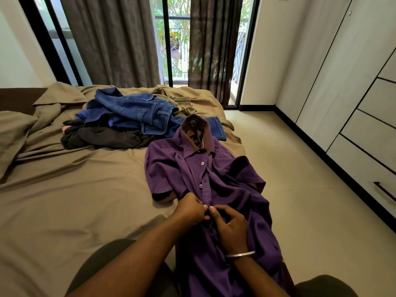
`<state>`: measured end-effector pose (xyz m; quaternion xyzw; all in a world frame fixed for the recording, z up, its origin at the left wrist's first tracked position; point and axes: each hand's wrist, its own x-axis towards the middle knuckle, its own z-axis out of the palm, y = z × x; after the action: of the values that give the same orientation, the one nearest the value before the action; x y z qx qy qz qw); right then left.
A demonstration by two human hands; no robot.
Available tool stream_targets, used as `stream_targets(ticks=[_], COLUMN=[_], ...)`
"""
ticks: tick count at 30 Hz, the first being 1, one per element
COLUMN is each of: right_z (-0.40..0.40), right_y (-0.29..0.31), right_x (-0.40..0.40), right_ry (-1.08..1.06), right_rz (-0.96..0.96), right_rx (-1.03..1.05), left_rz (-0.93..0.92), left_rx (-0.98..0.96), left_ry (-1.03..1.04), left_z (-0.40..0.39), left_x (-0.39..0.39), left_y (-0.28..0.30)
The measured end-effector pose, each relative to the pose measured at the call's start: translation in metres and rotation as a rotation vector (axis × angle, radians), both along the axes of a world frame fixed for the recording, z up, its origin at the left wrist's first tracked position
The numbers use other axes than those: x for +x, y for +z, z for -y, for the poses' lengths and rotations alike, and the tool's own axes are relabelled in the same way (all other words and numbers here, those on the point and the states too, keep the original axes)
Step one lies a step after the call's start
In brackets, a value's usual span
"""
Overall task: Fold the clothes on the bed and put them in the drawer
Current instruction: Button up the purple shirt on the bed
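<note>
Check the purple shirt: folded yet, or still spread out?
Spread, not folded: the purple shirt lies full length off the bed edge, sleeves out, hands pinching its placket.

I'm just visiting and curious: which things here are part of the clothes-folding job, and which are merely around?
Part of the job:
purple shirt, pinched at its placket by the left hand and right hand
blue jeans
black garment
bed
drawer

Just around:
curtains
balcony door
</note>
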<state>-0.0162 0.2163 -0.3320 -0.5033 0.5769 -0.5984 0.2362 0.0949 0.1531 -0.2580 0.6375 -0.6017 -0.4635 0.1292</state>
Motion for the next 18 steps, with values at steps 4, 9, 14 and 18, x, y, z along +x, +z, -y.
stream_targets(ticks=[4, 9, 14, 18], right_z=[-0.003, -0.017, -0.037, -0.053], right_y=[-0.002, 0.006, 0.008, 0.005], right_x=[0.000, 0.000, 0.001, 0.002], right_ry=[-0.064, -0.016, 0.011, 0.028], right_rz=[-0.053, -0.043, -0.058, -0.071], right_rx=[0.032, 0.073, 0.135, 0.144], left_rz=[0.115, 0.126, 0.218, 0.179], left_rx=[0.015, 0.079, 0.123, 0.141], left_ry=[-0.073, -0.127, -0.242, -0.264], left_z=[-0.001, -0.007, -0.010, -0.012], left_x=[0.002, 0.006, 0.007, 0.006], left_y=[0.002, 0.009, 0.008, 0.009])
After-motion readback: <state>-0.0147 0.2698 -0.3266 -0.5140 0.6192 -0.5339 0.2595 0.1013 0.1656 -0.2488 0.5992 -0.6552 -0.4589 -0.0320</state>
